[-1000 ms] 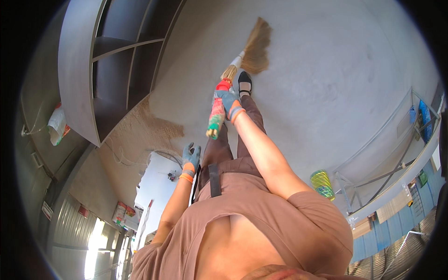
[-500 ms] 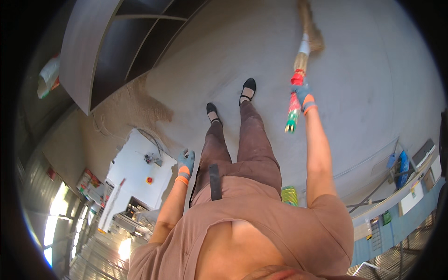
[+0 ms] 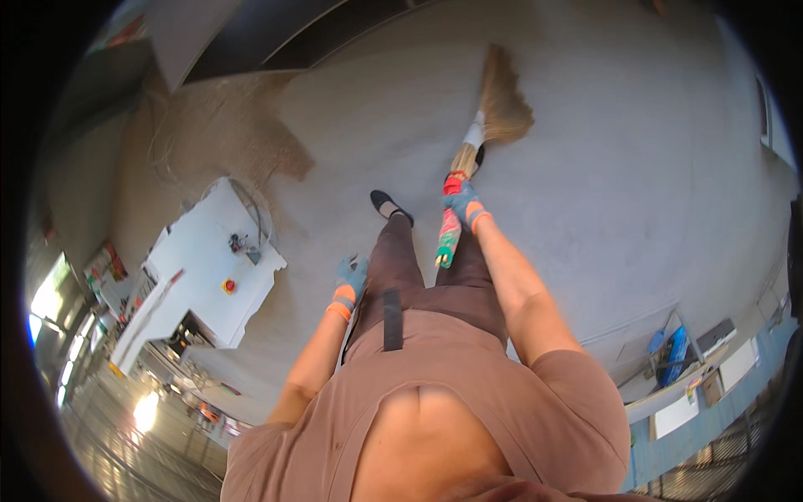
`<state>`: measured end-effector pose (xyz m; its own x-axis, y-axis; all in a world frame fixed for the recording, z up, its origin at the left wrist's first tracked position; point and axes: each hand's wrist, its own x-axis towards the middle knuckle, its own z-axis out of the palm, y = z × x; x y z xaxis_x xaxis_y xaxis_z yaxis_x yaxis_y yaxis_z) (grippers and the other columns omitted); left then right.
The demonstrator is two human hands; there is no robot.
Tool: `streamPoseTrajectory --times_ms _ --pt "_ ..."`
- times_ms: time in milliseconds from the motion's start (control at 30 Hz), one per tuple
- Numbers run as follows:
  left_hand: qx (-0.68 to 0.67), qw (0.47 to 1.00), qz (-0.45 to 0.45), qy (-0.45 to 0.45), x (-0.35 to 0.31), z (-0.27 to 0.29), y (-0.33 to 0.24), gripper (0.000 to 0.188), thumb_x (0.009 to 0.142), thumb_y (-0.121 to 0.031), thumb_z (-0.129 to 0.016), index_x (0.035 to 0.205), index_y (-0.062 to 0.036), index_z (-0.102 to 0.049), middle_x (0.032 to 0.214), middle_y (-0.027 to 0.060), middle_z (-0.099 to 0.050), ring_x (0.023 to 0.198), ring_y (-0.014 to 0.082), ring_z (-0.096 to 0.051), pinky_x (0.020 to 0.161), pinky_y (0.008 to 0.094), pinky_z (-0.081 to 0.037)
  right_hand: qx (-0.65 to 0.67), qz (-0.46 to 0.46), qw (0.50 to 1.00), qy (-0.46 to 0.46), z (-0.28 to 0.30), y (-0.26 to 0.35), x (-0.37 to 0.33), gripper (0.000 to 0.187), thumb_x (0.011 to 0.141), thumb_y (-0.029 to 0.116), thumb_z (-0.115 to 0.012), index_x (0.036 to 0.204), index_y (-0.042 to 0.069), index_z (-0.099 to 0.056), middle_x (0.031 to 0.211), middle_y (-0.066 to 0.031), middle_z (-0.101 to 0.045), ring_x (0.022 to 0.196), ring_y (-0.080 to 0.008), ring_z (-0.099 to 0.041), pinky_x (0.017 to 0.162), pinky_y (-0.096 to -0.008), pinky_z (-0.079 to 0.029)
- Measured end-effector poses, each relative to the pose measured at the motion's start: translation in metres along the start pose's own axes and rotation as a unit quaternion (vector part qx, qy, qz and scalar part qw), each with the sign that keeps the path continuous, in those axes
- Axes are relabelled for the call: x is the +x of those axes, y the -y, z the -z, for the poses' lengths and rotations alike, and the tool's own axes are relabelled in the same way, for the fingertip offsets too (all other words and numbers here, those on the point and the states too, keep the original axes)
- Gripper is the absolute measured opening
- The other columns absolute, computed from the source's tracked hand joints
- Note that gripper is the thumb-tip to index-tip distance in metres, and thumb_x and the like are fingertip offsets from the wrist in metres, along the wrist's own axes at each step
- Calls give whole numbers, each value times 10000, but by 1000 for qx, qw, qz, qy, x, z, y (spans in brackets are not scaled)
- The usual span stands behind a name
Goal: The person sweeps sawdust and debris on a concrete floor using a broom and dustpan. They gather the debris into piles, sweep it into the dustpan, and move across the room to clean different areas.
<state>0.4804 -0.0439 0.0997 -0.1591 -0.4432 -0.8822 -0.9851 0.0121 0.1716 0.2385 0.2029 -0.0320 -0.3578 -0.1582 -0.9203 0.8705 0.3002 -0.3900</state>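
Note:
My right hand point(image 3: 462, 203), in a grey-blue glove with an orange cuff, is closed round the handle of a straw broom point(image 3: 498, 100). Red, pink and green wrapping covers the handle, and a white band sits above the bristles. The bristles point away from me over the grey floor; whether they touch it I cannot tell. The handle end lies in front of my right leg. My left hand point(image 3: 351, 274), gloved the same way, hangs beside my left thigh with its fingers apart and nothing in it.
At left stands a white machine point(image 3: 201, 259) with a red-and-yellow button and cables. Brown dust point(image 3: 242, 138) covers the floor beyond it, near a dark shelf unit point(image 3: 293, 38). A workbench point(image 3: 719, 376) with a blue bag point(image 3: 674, 356) is at lower right.
My right hand has swung the broom leftward, from well out at the right to in front of my right leg. The surroundings have shifted in view; my left hand is still empty.

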Motion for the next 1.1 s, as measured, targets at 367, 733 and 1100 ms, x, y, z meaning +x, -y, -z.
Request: streamPoseTrajectory --times_ms 367,733,1100 --pt "-178 971 64 -146 -9 160 218 612 874 -384 -661 1338 -18 -501 1250 188 -605 1143 295 -591 990 383 -446 8 -52 958 283 -369 -4 -79 399 744 89 -695 1124 93 -576 861 -87 -604 727 -222 -622 636 -373 -542" --pt "-431 867 174 -181 -27 119 349 419 859 -352 -668 1128 -35 -611 1080 106 -671 969 256 -635 874 384 -496 -380 10 879 287 -420 38 -174 293 747 62 -671 1031 42 -601 774 -81 -616 612 -212 -604 562 -350 -518" --pt "-865 461 155 123 -8 217 172 501 869 -608 -622 1031 -135 -598 885 49 -582 731 208 -554 681 357 -506 -379 -321 762 415 -504 51 -216 247 826 107 -675 1046 30 -596 844 -96 -629 632 -199 -610 568 -320 -522"
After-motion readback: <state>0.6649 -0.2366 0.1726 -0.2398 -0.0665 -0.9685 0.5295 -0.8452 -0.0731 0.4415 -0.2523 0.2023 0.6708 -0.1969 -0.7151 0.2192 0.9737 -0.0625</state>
